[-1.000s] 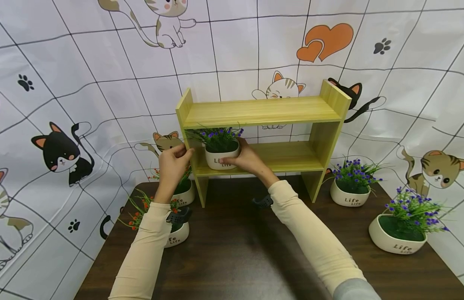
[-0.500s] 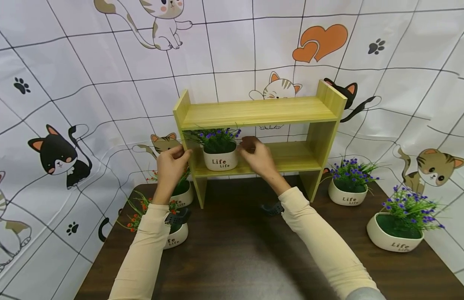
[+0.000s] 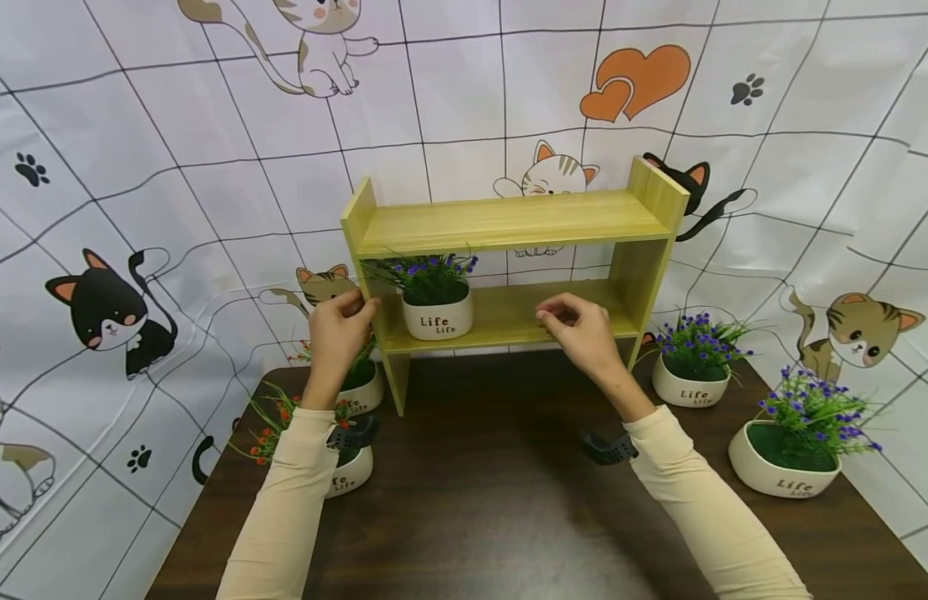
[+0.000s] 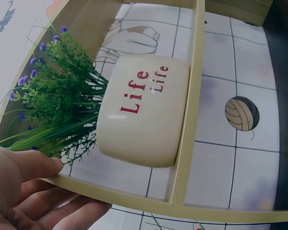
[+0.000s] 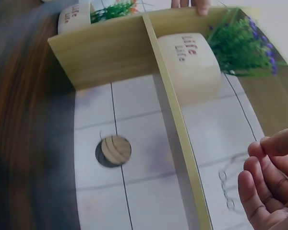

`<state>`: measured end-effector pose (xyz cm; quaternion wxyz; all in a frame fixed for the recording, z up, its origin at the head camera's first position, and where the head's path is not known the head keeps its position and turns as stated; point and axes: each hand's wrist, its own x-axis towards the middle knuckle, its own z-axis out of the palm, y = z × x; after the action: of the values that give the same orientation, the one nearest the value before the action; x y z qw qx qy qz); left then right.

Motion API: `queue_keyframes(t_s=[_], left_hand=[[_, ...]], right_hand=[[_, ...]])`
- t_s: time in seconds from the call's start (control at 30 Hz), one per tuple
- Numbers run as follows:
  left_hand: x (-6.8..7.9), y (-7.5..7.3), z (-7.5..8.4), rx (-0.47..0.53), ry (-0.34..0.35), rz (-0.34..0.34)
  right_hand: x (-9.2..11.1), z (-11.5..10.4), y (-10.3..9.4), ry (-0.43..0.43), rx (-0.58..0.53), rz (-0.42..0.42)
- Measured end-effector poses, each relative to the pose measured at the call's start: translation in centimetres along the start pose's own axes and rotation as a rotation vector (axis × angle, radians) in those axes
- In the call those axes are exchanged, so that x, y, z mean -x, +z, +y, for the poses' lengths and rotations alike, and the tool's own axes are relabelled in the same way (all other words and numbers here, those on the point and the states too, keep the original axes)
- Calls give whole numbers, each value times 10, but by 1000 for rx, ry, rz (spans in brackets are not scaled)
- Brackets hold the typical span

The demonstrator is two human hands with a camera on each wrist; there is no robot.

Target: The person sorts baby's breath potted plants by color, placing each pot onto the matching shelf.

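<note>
A wooden shelf (image 3: 519,223) stands on the dark table. On its middle board, at the left end, sits a potted plant (image 3: 438,320) with purple flowers and "Life" on its cream pot. My left hand (image 3: 336,333) grips the shelf's left side panel; in the left wrist view the thumb (image 4: 41,164) is inside the panel's edge and the fingers pass behind it. To the right of the pot, my right hand (image 3: 586,335) hovers before the middle board, apart from the plant. Its fingers (image 5: 266,179) are loosely curled, thumb near the index finger, with nothing between them.
Two purple-flowered pots (image 3: 692,390) stand at the table's right. Two orange-flowered pots (image 3: 362,394) are at the left, partly hidden by my left arm. A cat-print sheet (image 3: 464,100) hangs behind the shelf.
My right hand has let go of the potted plant and moved away to the right. The plant stays on the middle board. My left hand keeps its place at the side panel.
</note>
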<state>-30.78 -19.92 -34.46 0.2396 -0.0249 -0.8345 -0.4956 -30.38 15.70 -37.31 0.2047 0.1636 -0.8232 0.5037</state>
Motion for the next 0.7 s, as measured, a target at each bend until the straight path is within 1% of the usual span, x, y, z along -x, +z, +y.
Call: queue_keyframes(t_s=[0.13, 0.27, 0.37, 0.53, 0.7], left_hand=[[0, -1, 0, 0, 10, 4], [0, -2, 0, -8, 11, 5], [0, -1, 0, -17, 4, 4], [0, -1, -1, -27, -1, 2], [0, 0, 0, -11, -4, 0]], right_hand=[[17, 10, -21, -9, 44, 43], [36, 19, -45, -16, 113, 82], [52, 26, -62, -1, 151, 97], [80, 37, -88, 33, 182, 104], [106, 43, -116, 59, 241, 111]])
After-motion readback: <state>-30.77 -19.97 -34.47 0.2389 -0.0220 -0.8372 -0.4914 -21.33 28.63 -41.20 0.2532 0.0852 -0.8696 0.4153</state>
